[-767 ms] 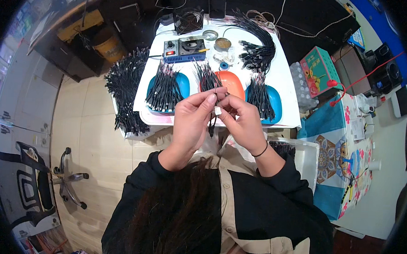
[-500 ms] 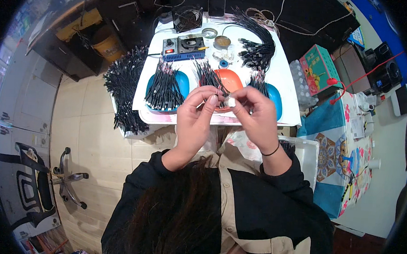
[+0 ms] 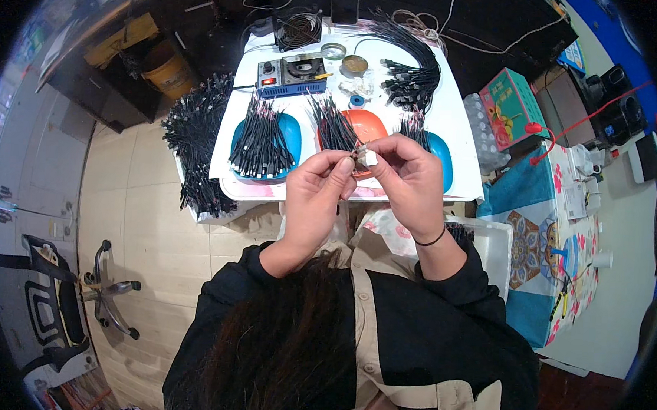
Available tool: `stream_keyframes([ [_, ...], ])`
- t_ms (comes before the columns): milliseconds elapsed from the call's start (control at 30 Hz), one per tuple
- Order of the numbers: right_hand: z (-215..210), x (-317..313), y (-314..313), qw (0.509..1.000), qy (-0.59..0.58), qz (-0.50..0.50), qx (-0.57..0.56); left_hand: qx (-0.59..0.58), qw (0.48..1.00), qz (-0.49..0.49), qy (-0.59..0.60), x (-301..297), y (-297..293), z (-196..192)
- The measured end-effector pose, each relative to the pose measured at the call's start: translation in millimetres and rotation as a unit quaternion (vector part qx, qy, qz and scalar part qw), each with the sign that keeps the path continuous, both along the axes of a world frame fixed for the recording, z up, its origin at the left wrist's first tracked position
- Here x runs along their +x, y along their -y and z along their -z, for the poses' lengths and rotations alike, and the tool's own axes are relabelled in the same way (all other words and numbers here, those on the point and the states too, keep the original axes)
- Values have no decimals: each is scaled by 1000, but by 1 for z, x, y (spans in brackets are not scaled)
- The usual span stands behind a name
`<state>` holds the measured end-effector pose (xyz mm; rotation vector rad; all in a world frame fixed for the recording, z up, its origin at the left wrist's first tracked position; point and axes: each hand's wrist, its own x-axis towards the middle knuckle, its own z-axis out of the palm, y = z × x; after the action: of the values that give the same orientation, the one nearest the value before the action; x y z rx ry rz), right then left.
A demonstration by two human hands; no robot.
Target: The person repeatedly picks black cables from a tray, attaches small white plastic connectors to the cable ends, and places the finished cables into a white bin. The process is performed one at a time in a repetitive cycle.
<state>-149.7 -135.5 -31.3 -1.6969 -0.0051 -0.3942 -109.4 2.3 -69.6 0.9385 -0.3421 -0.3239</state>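
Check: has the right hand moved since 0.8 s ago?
Yes. The right hand has shifted up the picture, toward the orange tray; its fingers now overlap the tray's near edge, pinching a small piece against the left hand.

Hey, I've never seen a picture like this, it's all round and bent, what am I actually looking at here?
There is no machine here. A camera worn on a person's head looks straight down, and its wide lens bends straight edges near the rim. The dark hair at the bottom is the wearer's own, and the two forearms rising from there are theirs too.

The left hand and right hand meet above a white table, pinching a small pale piece between the fingertips. It is too small to say just what it is.

On the table lie a blue tray of black cables, an orange tray, another blue tray, and a blue box with a switch. More black cables hang off the table's left side.
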Motion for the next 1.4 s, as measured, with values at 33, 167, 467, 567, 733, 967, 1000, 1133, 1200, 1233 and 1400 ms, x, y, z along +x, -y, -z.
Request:
stream_keyframes([
  [33, 1, 0, 0, 1000, -4, -2, 13, -3, 1000, 1, -9, 0, 0, 0],
  [167, 4, -2, 1, 999, -19, -14, 48, -17, 1000, 3, -23, -1, 1, 0],
  [467, 8, -1, -1, 992, 51, -42, 107, -28, 999, 10, -29, -4, -3, 1],
  [567, 9, -2, -1, 995, 40, -33, 80, -38, 998, 13, -41, -4, -4, 1],
  [733, 12, -4, 0, 995, 92, -33, -5, -44, 997, 20, -53, -4, -6, -1],
  [967, 10, -2, 2, 970, 18, -151, 190, -76, 982, 149, -91, -1, -17, -6],
  [1000, 9, -2, 3, 968, 9, -155, 199, -71, 981, 157, -91, -1, -17, -7],
  [1133, 6, -4, 4, 963, -23, -164, 215, -65, 975, 186, -100, -1, -19, -11],
  [1200, 8, -3, 3, 969, -14, -155, 192, -55, 971, 212, -99, -1, -23, -12],
  [1233, 8, -2, 3, 974, 0, -146, 171, -48, 968, 224, -98, 0, -24, -12],
  [1400, 11, -2, 5, 976, 29, -168, 132, -65, 957, 258, -117, 3, -28, -9],
])
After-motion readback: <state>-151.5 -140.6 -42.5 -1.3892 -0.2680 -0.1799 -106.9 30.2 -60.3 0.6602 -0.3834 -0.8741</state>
